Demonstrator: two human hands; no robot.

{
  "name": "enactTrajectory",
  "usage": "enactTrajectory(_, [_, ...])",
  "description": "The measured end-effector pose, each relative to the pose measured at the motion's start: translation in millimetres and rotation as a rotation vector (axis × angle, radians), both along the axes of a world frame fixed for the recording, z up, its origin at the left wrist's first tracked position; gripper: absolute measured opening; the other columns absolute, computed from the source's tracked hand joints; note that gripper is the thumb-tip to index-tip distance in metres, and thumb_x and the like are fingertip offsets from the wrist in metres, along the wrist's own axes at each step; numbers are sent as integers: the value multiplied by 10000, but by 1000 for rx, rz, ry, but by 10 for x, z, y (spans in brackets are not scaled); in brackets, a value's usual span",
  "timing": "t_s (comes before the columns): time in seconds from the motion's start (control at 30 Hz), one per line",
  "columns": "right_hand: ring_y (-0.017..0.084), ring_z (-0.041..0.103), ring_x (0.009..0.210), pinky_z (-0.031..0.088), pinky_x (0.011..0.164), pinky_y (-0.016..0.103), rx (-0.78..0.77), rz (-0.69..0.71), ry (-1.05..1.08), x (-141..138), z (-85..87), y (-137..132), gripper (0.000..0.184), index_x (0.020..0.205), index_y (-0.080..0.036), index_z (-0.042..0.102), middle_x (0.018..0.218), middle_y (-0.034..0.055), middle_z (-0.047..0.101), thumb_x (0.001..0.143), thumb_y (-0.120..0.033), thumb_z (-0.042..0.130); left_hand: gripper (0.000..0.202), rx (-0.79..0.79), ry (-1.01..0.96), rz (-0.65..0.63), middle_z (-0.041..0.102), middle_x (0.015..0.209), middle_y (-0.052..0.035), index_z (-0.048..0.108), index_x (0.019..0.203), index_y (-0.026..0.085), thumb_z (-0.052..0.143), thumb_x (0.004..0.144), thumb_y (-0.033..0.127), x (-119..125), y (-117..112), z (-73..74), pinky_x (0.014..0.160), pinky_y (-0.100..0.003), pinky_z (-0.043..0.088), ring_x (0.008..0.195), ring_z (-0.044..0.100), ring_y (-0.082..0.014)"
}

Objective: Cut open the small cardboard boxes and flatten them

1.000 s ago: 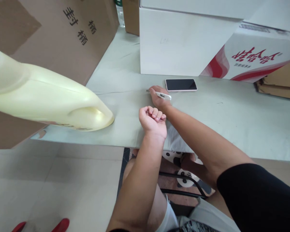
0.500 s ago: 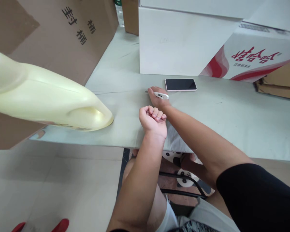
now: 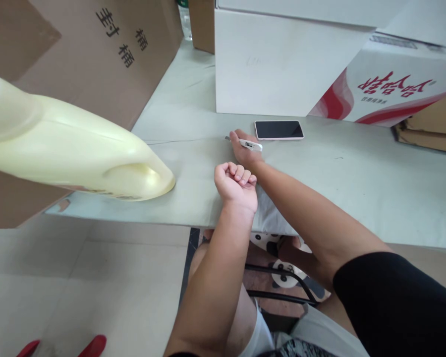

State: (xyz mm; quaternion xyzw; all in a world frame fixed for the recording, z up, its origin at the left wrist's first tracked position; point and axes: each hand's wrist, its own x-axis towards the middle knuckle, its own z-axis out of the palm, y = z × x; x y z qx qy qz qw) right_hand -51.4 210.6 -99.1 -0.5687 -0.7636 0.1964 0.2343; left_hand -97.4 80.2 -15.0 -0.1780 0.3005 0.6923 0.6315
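My right hand (image 3: 244,151) is closed around a white utility knife (image 3: 251,145). The knife's short metal tip pokes out to the left past my thumb. My left hand (image 3: 236,186) is turned palm up just in front of the right wrist, its fingers curled in and nothing visible in them. Behind the right hand, a phone (image 3: 279,130) with a dark screen and a pale rim lies flat on the table (image 3: 357,193), which has a pale green cover.
A glossy pale yellow plastic object (image 3: 96,148) juts in from the left, before a large cardboard box (image 3: 74,59). White cartons (image 3: 275,64) stand at the back, one with red print (image 3: 394,87). Brown cardboard (image 3: 431,124) lies at right. A bottle (image 3: 185,22) is partly hidden.
My right hand and the utility knife have shifted very slightly to the right and back. The left hand is almost unmoved.
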Motion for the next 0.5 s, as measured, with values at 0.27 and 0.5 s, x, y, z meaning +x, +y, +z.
enactTrajectory(0.27, [233, 660, 787, 442, 708, 350, 9, 10, 19, -16, -50, 38, 495, 855, -240, 696, 836, 77, 730, 1061, -579, 401, 367, 6, 1, 3, 210, 518, 80, 288, 605, 197, 390, 957, 209, 1, -1, 2, 464, -213, 243, 375, 214, -53])
enactTrajectory(0.5, [233, 670, 802, 441, 731, 355, 13, -42, 50, -17, -61, 41, 420, 992, -252, 696, 844, 53, 711, 1073, -532, 394, 370, 8, 7, 7, 207, 518, 76, 286, 603, 198, 401, 955, 207, -3, -3, -8, 465, -219, 238, 379, 204, -56])
